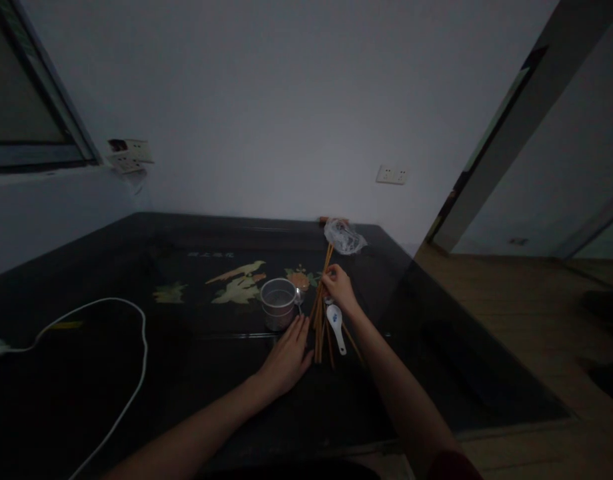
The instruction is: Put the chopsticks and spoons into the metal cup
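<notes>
Several brown wooden chopsticks (320,333) lie in a loose, fanned bundle on the dark table. My right hand (339,285) is closed with thumb and fingers pinched at the upper part of the bundle; exactly how many sticks it grips is hidden. My left hand (286,353) rests flat, fingers stretched, just left of the sticks. Its fingertips are at the handle of a small metal spoon (299,296). Beside that spoon stands a grey metal cup (278,303), upright. A white ceramic spoon (335,327) with a blue mark lies right of the chopsticks, below my right hand.
A crumpled clear plastic bag (344,237) lies at the table's back edge near the wall. On the left, a white cable (144,340) curves over the glossy black table (196,373), which has a bird-and-flower picture. The table's right edge borders a wooden floor (486,300).
</notes>
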A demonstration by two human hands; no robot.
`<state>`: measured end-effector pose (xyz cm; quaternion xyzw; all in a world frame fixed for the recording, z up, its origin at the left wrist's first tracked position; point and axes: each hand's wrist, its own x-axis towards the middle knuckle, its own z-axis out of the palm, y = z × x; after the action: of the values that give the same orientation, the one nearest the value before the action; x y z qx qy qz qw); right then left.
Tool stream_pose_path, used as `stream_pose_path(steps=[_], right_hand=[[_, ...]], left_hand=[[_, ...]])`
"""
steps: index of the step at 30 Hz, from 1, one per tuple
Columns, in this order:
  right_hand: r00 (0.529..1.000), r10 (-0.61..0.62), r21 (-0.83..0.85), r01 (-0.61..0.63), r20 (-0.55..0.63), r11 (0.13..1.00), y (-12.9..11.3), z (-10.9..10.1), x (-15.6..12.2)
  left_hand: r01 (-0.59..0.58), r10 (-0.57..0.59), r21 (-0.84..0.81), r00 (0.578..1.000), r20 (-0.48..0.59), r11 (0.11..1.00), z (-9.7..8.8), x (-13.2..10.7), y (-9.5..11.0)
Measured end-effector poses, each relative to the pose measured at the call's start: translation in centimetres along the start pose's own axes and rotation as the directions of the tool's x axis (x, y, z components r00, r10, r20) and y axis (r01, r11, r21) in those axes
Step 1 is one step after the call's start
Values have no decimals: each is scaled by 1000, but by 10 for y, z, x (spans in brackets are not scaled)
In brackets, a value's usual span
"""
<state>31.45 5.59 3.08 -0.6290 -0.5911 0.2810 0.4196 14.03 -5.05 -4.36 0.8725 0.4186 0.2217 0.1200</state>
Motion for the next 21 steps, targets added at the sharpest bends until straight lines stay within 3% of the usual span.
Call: stream_pose_path(steps=[7,15,21], right_hand=[[978,-206,176,198,33,964,-8,-11,-10],[939,-343,353,313,25,882,-34,-34,-38],[912,-406,336,366,53,868,-49,-37,-61]], left_hand=[[0,-3,42,998,56,999,-11,1,8],[-129,136,-58,981,142,990,-32,7,4],[-72,87,-251,995,51,965,-59,4,5]])
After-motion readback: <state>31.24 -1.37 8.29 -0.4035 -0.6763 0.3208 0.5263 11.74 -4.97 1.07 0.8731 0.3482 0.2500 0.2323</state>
